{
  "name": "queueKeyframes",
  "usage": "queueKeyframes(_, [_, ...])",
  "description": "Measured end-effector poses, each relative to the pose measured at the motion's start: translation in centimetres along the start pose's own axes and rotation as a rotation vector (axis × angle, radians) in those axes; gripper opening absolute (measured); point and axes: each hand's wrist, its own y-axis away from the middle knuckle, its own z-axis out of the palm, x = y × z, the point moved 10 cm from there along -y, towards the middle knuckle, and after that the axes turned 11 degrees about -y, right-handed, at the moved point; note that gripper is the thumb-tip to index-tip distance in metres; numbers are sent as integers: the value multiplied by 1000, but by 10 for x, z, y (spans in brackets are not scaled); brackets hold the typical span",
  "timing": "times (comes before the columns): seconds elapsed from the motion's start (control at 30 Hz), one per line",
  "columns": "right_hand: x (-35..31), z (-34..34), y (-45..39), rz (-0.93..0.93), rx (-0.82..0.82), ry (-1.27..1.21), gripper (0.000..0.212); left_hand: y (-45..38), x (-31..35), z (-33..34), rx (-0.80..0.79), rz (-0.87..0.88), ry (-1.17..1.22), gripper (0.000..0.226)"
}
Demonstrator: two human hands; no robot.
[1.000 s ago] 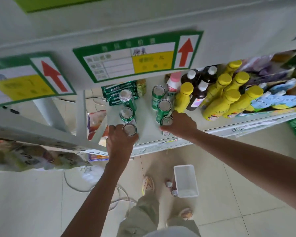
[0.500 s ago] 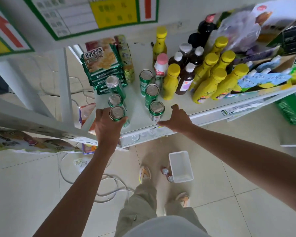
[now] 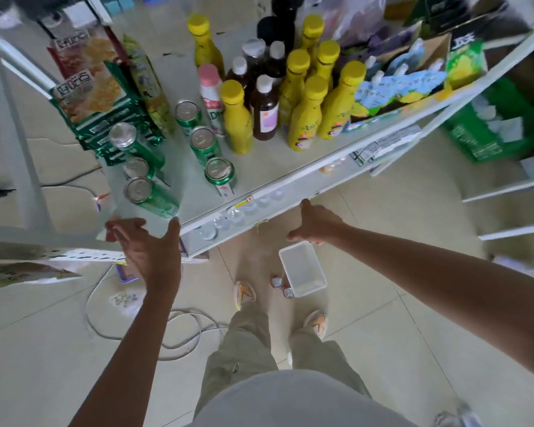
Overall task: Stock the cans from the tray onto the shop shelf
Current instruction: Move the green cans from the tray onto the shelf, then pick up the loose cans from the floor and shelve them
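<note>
Several green cans stand in two rows on the white shelf (image 3: 290, 177). The front can of the left row (image 3: 150, 195) and the front can of the right row (image 3: 220, 175) sit near the shelf's edge. My left hand (image 3: 150, 245) hovers open just below the shelf edge, holding nothing. My right hand (image 3: 316, 224) is also open and empty, below the edge and above the white tray (image 3: 302, 269). The tray rests on the floor by my feet and looks empty. Two cans (image 3: 282, 287) stand on the floor beside its left side.
Yellow-capped bottles (image 3: 305, 115), brown bottles (image 3: 264, 109) and green snack packs (image 3: 90, 94) fill the shelf behind the cans. A white cable (image 3: 179, 318) loops on the floor at left. A green carton (image 3: 494, 131) sits at right under the shelf.
Both hands have let go of the front cans and drawn back off the shelf toward me. The view has tilted downward.
</note>
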Motion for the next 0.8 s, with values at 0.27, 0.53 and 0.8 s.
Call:
queueKeyframes(0.27, [26,5,24,-82,-76,215,88,104,6,26,-226,87,-73,47])
queueKeyframes(0.53, [27,46,47,-412,-271,631,55,284,-40,62,-812,-250,-136,38])
queueKeyframes(0.8, [84,98,114,-467,-534,830,41,431,-40,53,-772,-518,124,13])
